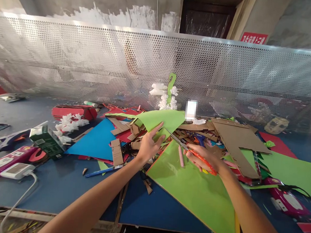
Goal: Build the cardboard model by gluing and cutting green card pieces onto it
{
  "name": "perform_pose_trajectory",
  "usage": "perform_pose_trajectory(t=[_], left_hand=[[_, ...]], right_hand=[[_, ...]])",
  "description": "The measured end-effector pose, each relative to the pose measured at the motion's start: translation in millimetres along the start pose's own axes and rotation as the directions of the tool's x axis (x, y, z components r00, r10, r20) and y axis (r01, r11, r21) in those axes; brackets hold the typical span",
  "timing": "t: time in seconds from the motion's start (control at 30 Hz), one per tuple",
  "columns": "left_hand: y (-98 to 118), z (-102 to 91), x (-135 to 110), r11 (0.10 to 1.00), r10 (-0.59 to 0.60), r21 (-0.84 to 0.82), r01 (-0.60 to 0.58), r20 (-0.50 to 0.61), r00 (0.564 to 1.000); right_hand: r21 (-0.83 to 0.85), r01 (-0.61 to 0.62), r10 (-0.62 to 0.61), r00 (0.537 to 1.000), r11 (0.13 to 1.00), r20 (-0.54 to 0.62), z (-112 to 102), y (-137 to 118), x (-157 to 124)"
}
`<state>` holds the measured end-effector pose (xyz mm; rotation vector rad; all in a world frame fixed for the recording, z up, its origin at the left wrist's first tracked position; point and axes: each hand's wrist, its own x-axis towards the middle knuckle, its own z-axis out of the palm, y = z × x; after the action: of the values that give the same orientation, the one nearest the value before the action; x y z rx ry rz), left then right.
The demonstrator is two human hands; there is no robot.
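Note:
My left hand (148,144) pinches the lower edge of a light green paper piece (162,119) and holds it up above the table. My right hand (204,158) is closed round the orange handles of a pair of scissors (186,147). The metal blades point left and up and meet the green piece's edge near my left fingers. Under both hands lies a large glossy green sheet (192,191) that reaches the table's front edge. A pink stick (180,156) lies on that sheet between my hands.
The blue table (58,188) holds a blue paper triangle (97,140), cardboard offcuts (237,141), red sheets, a blue pen (102,171), a green box (47,142), a pink power strip (6,158) and white foam bits. A perforated metal screen (95,61) runs along the back.

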<state>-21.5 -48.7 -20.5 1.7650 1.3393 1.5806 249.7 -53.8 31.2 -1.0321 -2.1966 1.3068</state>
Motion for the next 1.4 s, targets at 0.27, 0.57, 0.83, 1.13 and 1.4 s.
perform_pose_trajectory(t=[0.27, 0.57, 0.83, 1.13, 1.4], left_hand=[[4, -2.0, 1, 0.996, 0.054, 0.072, -0.055, 0.019, 0.998], [3, -6.8, 3, 0.989, 0.078, 0.124, -0.082, 0.035, 0.996], [5, -9.0, 4, 0.989, 0.087, 0.117, -0.096, 0.081, 0.993], [0, -7.0, 5, 0.988, 0.085, 0.119, -0.095, 0.091, 0.992], [-1, -6.7, 4, 0.985, 0.089, 0.138, -0.100, 0.088, 0.992]], right_hand=[[-0.013, -0.024, 0.024, 1.000, 1.000, -0.017, 1, 7, 3], [-0.059, 0.053, -0.052, 0.998, 0.997, 0.024, 1, 14, 7], [-0.050, 0.071, -0.070, 0.997, 0.996, 0.019, 3, 21, 8], [-0.083, 0.065, -0.060, 0.996, 0.994, 0.060, 4, 21, 9], [-0.071, 0.035, -0.031, 0.998, 0.997, 0.053, 5, 15, 6]])
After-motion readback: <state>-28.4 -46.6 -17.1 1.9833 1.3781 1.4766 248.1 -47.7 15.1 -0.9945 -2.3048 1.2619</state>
